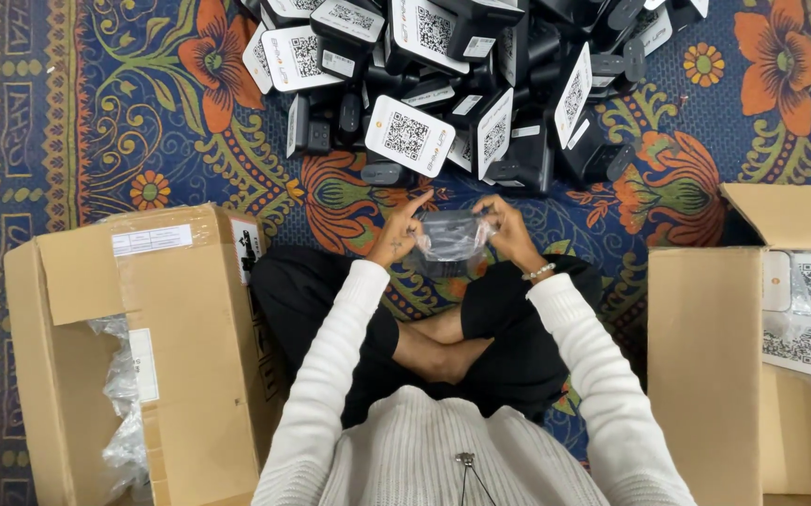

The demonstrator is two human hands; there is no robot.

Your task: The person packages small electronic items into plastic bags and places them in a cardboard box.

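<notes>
Between the two hands, held just above the crossed legs, sits a small dark device in a clear plastic bag (450,234). Left hand (396,236) pinches the bag's left edge, index finger raised and pointing up and away. Right hand (508,230) grips the bag's right edge with curled fingers; a beaded bracelet (538,273) sits on that wrist. Both arms wear white knit sleeves (331,375). Contents of the bag are blurred by the plastic; exact shape cannot be told.

Just beyond the fingertips lies a heap of black devices with white square-patterned labels (443,84), piled loosely, some label-up, some on edge. Nearest unit of the heap lies near the left index fingertip, not touching.

Left of the left arm stands an open cardboard box (181,356), flaps out, with crumpled clear plastic wrap (125,412) inside. Right of the right arm stands a second cardboard box (705,375), open, holding white-labelled bagged units (808,319) stacked in a row.

Under everything lies a blue floral-patterned rug (96,122) with orange flowers.
</notes>
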